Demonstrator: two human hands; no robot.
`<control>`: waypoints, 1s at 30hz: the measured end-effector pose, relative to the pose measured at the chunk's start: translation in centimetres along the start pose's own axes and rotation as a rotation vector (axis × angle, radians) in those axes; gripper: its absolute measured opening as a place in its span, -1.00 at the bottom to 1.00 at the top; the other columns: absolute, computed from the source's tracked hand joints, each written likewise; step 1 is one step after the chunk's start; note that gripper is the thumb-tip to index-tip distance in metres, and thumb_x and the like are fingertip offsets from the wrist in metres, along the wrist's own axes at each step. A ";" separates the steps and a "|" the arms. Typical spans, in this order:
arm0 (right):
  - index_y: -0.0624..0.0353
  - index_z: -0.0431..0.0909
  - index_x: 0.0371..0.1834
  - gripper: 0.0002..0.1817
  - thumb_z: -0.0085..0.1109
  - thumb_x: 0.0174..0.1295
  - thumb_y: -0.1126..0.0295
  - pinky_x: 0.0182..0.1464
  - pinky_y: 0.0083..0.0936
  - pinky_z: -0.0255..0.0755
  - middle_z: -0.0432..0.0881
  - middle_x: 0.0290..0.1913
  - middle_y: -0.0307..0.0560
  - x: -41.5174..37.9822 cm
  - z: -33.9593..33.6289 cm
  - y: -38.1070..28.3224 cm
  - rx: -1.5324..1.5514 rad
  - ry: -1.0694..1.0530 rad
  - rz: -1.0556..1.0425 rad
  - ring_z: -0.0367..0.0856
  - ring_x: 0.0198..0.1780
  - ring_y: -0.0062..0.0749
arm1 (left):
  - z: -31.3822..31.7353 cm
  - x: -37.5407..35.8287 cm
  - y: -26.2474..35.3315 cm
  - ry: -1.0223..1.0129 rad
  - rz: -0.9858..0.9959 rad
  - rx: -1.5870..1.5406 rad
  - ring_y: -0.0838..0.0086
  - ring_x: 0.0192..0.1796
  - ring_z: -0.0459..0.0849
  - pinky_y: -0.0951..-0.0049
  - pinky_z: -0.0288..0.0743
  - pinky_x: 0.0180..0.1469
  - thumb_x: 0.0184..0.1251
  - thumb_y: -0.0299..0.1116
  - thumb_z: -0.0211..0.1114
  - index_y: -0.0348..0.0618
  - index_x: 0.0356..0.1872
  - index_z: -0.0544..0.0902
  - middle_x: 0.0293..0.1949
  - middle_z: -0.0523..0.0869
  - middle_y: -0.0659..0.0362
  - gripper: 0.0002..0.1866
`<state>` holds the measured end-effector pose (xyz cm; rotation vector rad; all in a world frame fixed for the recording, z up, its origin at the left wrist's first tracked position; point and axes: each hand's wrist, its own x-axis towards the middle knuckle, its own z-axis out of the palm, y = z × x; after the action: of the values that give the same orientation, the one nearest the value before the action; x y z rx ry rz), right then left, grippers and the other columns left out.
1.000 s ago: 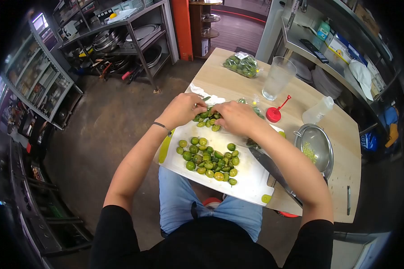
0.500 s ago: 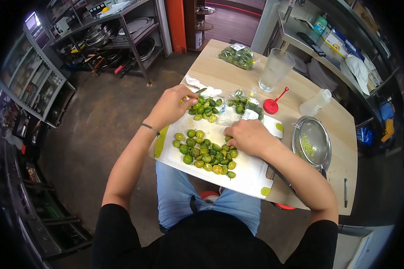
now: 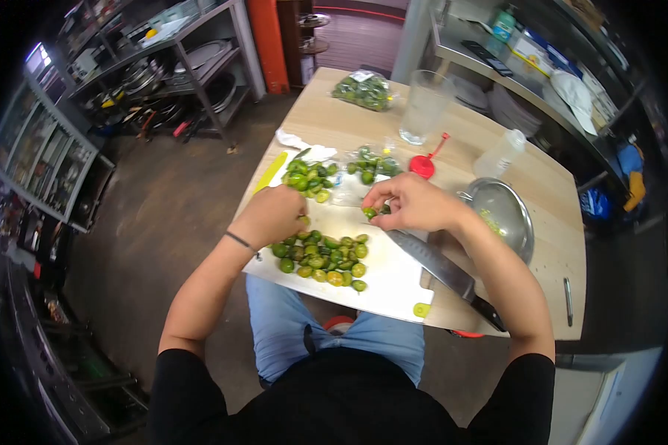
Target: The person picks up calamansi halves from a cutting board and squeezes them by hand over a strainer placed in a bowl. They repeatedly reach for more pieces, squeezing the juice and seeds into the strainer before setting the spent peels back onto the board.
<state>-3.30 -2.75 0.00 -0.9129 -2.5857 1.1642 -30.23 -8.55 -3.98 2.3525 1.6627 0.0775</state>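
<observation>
My right hand (image 3: 412, 206) pinches a small green calamansi (image 3: 369, 213) above the right part of the white cutting board (image 3: 390, 278). My left hand (image 3: 271, 215) is closed over the board's left side, palm down; a bit of yellow-green shows at its fingertips, too hidden to name. Just below it lies a pile of whole and halved calamansi (image 3: 319, 256). Behind it is a second heap of cut calamansi (image 3: 308, 176). A large knife (image 3: 434, 261) rests on the board's right edge, its black handle towards me. An opened plastic bag of calamansi (image 3: 369, 165) lies behind my right hand.
A metal strainer (image 3: 523, 222) with seeds in it sits at right. Behind stand a clear pitcher (image 3: 423, 107), a red cap with a spout (image 3: 421, 166), a squeeze bottle (image 3: 499, 154) and a full bag of calamansi (image 3: 362, 90). A pen (image 3: 568, 300) lies near the right edge.
My left hand has come from the back heap towards the front pile. My right hand has lifted off the pile with a calamansi. The view has shifted, uncovering the knife.
</observation>
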 end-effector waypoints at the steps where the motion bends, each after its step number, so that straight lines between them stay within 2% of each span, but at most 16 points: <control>1: 0.23 0.66 -0.14 -0.72 0.36 0.07 0.41 -0.16 -0.54 0.51 0.70 -0.27 -0.17 -1.4 -1.0 0.1 0.205 -0.009 0.112 0.66 -0.21 -0.52 | 0.0 0.2 0.1 -0.001 0.030 -0.007 0.11 -0.22 0.74 0.19 0.61 -0.09 0.02 -0.25 0.46 -0.14 -0.32 0.78 -0.34 0.77 0.02 -0.77; 2: 0.22 0.63 -0.10 -0.71 0.36 0.09 0.45 -0.22 -0.69 0.44 0.67 -0.23 -0.30 -2.8 -1.9 0.8 0.352 -0.012 0.161 0.57 -0.26 -0.72 | 0.1 0.3 0.1 0.018 0.026 -0.031 0.11 -0.24 0.75 0.18 0.61 -0.11 0.02 -0.27 0.44 -0.15 -0.33 0.78 -0.37 0.76 0.01 -0.78; 5: 0.23 0.61 -0.06 -0.69 0.34 0.09 0.47 -0.25 -0.77 0.41 0.68 -0.22 -0.30 -8.2 -5.2 0.7 0.407 0.128 0.219 0.54 -0.33 -0.76 | -0.1 0.3 0.4 0.052 0.029 -0.103 0.11 -0.28 0.74 0.20 0.63 -0.15 0.01 -0.32 0.40 -0.17 -0.34 0.77 -0.38 0.75 -0.03 -0.80; 7: 0.20 0.61 -0.05 -0.67 0.34 0.08 0.47 -0.28 -0.79 0.39 0.68 -0.22 -0.28 -11.9 -6.8 0.7 0.363 0.221 0.240 0.52 -0.38 -0.78 | -0.3 0.2 0.6 0.179 0.093 -0.226 0.33 -0.37 0.74 0.38 0.62 -0.21 0.02 -0.38 0.44 -0.24 -0.36 0.75 -0.49 0.73 0.06 -0.82; 8: 0.19 0.62 -0.05 -0.68 0.33 0.07 0.48 -0.28 -0.76 0.40 0.69 -0.21 -0.27 -13.7 -7.6 0.4 0.215 0.294 0.289 0.52 -0.38 -0.79 | -0.8 0.3 1.2 0.172 0.131 -0.238 0.33 -0.37 0.74 0.38 0.62 -0.21 0.02 -0.38 0.44 -0.24 -0.36 0.75 -0.49 0.73 0.06 -0.82; 9: 0.18 0.62 -0.06 -0.68 0.31 0.06 0.48 -0.29 -0.74 0.41 0.70 -0.20 -0.26 -15.2 -8.2 0.3 0.066 0.358 0.333 0.52 -0.37 -0.79 | -1.3 0.2 1.7 0.152 0.062 -0.372 0.47 -0.39 0.70 0.48 0.59 -0.23 0.07 -0.42 0.44 -0.27 -0.31 0.73 -0.48 0.72 0.13 -0.82; 10: 0.20 0.66 -0.11 -0.70 0.33 0.04 0.45 -0.30 -0.63 0.44 0.74 -0.24 -0.15 -16.4 -8.5 0.9 -0.037 0.396 0.327 0.54 -0.43 -0.64 | -1.6 0.4 2.3 0.130 -0.015 -0.500 0.60 -0.40 0.66 0.57 0.56 -0.25 0.11 -0.45 0.45 -0.31 -0.26 0.72 -0.48 0.71 0.21 -0.81; 11: 0.20 0.66 -0.11 -0.70 0.33 0.04 0.45 -0.30 -0.63 0.44 0.74 -0.24 -0.15 -17.2 -8.6 1.1 -0.040 0.410 0.337 0.54 -0.43 -0.64 | -1.5 1.0 2.8 0.126 0.002 -0.499 0.60 -0.40 0.66 0.57 0.56 -0.25 0.11 -0.45 0.45 -0.31 -0.26 0.72 -0.48 0.71 0.21 -0.81; 13: 0.24 0.68 -0.17 -0.75 0.33 0.06 0.42 -0.25 -0.41 0.52 0.74 -0.29 0.04 -18.2 -8.7 1.5 -0.344 0.406 0.408 0.64 -0.41 -0.30 | -1.2 1.7 3.4 0.093 0.040 -1.112 0.73 -0.35 0.57 0.65 0.48 -0.26 0.22 -0.49 0.43 -0.34 -0.10 0.67 -0.36 0.68 0.28 -0.75; 14: 0.24 0.68 -0.17 -0.75 0.33 0.06 0.42 -0.25 -0.41 0.52 0.74 -0.29 0.04 -18.5 -8.4 2.3 -0.340 0.410 0.409 0.64 -0.41 -0.30 | -1.0 2.4 4.0 0.079 0.124 -1.171 0.68 -0.32 0.58 0.62 0.48 -0.23 0.30 -0.47 0.38 -0.34 0.02 0.61 -0.24 0.69 0.24 -0.70; 17: 0.32 0.68 -0.24 -0.80 0.31 0.05 0.51 -0.26 -0.36 0.53 0.70 -0.37 0.12 -18.5 -7.3 6.0 -0.556 0.385 0.320 0.66 -0.40 -0.18 | -1.6 4.1 7.6 0.029 0.122 -1.419 0.66 -0.29 0.59 0.62 0.49 -0.19 0.33 -0.44 0.36 -0.32 0.04 0.61 -0.25 0.69 0.23 -0.69; 19: 0.26 0.70 -0.20 -0.81 0.24 0.11 0.50 -0.06 -0.15 0.56 0.70 -0.33 0.21 -18.2 -6.8 7.4 -0.645 0.360 0.336 0.70 -0.21 0.06 | -1.5 5.4 9.7 -0.003 0.129 -1.494 0.63 -0.27 0.60 0.61 0.50 -0.13 0.36 -0.42 0.33 -0.32 0.07 0.59 -0.22 0.70 0.20 -0.69; 21: 0.27 0.70 -0.22 -0.81 0.22 0.09 0.54 -0.07 -0.17 0.58 0.71 -0.34 0.20 -18.0 -6.6 7.8 -0.657 0.368 0.320 0.70 -0.22 0.06 | -1.5 6.8 12.0 -0.049 0.083 -1.676 0.60 -0.21 0.63 0.59 0.51 -0.12 0.36 -0.43 0.32 -0.33 0.07 0.59 -0.20 0.71 0.18 -0.68; 25: 0.34 0.67 -0.29 -0.87 0.21 0.10 0.59 -0.10 -0.18 0.56 0.70 -0.29 0.17 -17.8 -6.6 8.0 -0.690 0.371 0.306 0.67 -0.23 0.07 | -1.9 9.4 16.8 0.000 0.013 -1.619 0.59 -0.22 0.65 0.63 0.51 -0.10 0.37 -0.43 0.31 -0.33 0.06 0.59 -0.23 0.71 0.17 -0.70; 28: 0.33 0.63 -0.34 -0.91 0.20 0.09 0.60 -0.13 -0.16 0.56 0.69 -0.33 0.14 -17.8 -6.5 7.9 -0.706 0.402 0.291 0.67 -0.25 0.08 | -1.0 12.1 18.9 -0.044 0.054 -1.471 0.60 -0.21 0.68 0.62 0.52 -0.10 0.33 -0.40 0.36 -0.34 0.05 0.61 -0.21 0.75 0.17 -0.67; 30: 0.33 0.62 -0.35 -0.92 0.20 0.08 0.60 -0.15 -0.15 0.56 0.69 -0.34 0.13 -17.9 -6.5 7.9 -0.713 0.424 0.268 0.67 -0.26 0.08 | -0.2 13.7 20.7 0.021 0.122 -1.307 0.61 -0.26 0.69 0.62 0.54 -0.15 0.28 -0.41 0.39 -0.36 -0.01 0.65 -0.24 0.77 0.15 -0.69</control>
<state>17.14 -5.29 0.49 -1.4741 -2.5560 0.0061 -6.52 -2.20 -0.20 1.3855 0.9146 0.8951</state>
